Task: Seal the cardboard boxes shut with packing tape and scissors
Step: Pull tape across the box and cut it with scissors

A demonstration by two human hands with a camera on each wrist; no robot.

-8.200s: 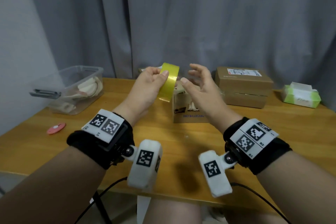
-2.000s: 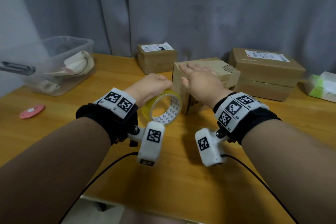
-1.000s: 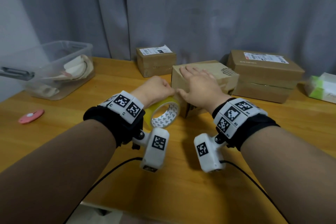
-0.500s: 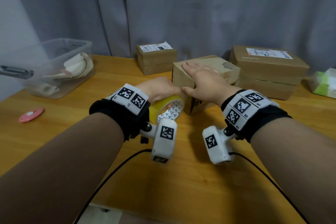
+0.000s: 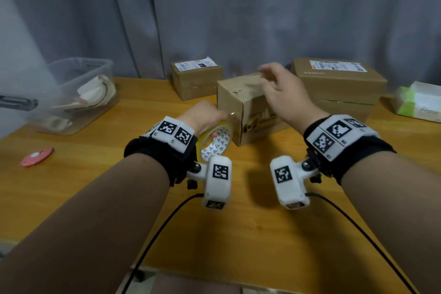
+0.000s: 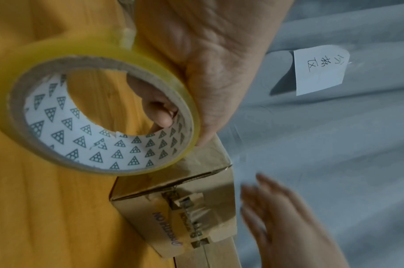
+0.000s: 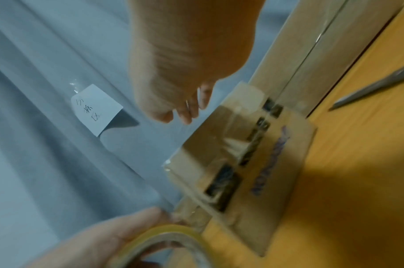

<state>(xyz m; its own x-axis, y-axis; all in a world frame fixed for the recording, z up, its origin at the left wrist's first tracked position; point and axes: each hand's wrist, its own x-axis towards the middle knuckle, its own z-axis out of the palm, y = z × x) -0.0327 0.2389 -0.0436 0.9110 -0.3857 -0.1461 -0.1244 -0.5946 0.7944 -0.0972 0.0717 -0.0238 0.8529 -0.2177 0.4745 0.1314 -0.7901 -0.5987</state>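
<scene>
Left hand point(image 5: 204, 115): down low by the near left face of the box, gripping the tape roll point(image 5: 216, 143), with fingers hooked through the core and the palm wrapped over the outer rim, as the left wrist view shows.
Tape roll: yellowish, with a white liner printed in small triangles; it stands on edge, right against the lower left corner of the box.
Right hand point(image 5: 284, 93): raised over the top of the box, fingers loosely spread and slightly bent, holding nothing. It is blurred, and I cannot tell whether the fingertips touch the cardboard.
Middle box point(image 5: 241, 107): small cardboard box in the centre of the table point(image 5: 238, 234), turned corner-on to the person. A shiny strip of clear tape runs along its top and down the near face; the near end face carries print and torn old tape.
Small box point(image 5: 196, 79): behind and left of the middle one, white label on top, standing apart.
Large box point(image 5: 338, 86): behind and to the right, flat and wide, white label on top.
Scissors point(image 7: 375, 87): only a metal blade shows in the right wrist view, lying on the table beside the large box.
Clear tub point(image 5: 71, 95): far left on the table, with pale items inside.
Pink disc point(image 5: 37, 156): flat on the table at the left, well apart from the boxes.
Green-and-white pack point(image 5: 420, 102): far right edge of the table.
Curtain point(image 5: 238, 7): grey folds behind everything, with a small handwritten paper note point(image 6: 320, 70) stuck to it.
</scene>
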